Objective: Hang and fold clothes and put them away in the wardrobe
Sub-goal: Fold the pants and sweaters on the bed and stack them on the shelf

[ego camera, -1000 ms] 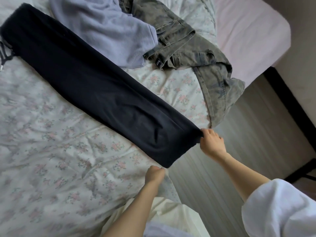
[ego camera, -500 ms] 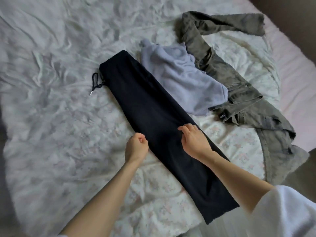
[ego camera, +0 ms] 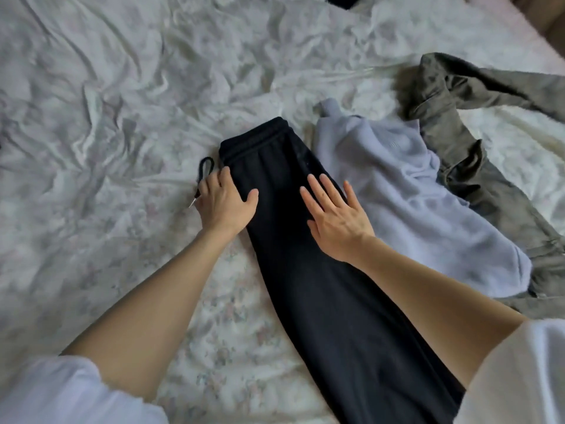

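Both hands, left [ego camera: 224,206] and right [ego camera: 336,218], lie flat.

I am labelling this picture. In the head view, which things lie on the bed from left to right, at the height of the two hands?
drawstring → left hand → black trousers → right hand → lilac sweatshirt → olive-grey garment

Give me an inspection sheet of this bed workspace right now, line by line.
Surface: bed sheet, white with faint floral print, heavily wrinkled.
Job's things: black sweatpants laid out long and flat, waistband at the far end; lavender sweatshirt crumpled beside them; olive trousers sprawled beyond.
Clutter: dark object at the top edge, cannot tell what.
Hands: left hand on the sweatpants' left edge; right hand flat on them, fingers straight.
Cables: black drawstring lying loose on the sheet.
Surroundings: pink bedding at upper right.
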{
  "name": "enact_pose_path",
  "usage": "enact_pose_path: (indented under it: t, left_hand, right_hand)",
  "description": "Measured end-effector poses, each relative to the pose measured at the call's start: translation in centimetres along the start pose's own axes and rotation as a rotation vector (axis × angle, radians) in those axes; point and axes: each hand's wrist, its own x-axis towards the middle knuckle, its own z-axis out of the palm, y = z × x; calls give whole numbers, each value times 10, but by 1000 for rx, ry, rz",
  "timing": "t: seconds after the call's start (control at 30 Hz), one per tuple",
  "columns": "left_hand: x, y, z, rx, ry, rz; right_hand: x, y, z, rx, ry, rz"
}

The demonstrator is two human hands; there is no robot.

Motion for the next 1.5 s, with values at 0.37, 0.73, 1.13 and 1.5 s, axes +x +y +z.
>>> enact_pose_path:
  t: [0.37,0.73,1.13,1.5]
  left_hand:
    - [112,9,-2,-569,-322,-250]
    - [43,45,-38,-615,-67,161]
    - [-123,30,7,54,58,1050]
    - [-201,-10,14,127,-60,630]
  right_hand:
    - [35,42,32,-14,-30,28]
    - [31,41,-14,1116,237,379]
    - [-64,39,-25,1570,154,639]
    - [-112,28,14,1287,304,603]
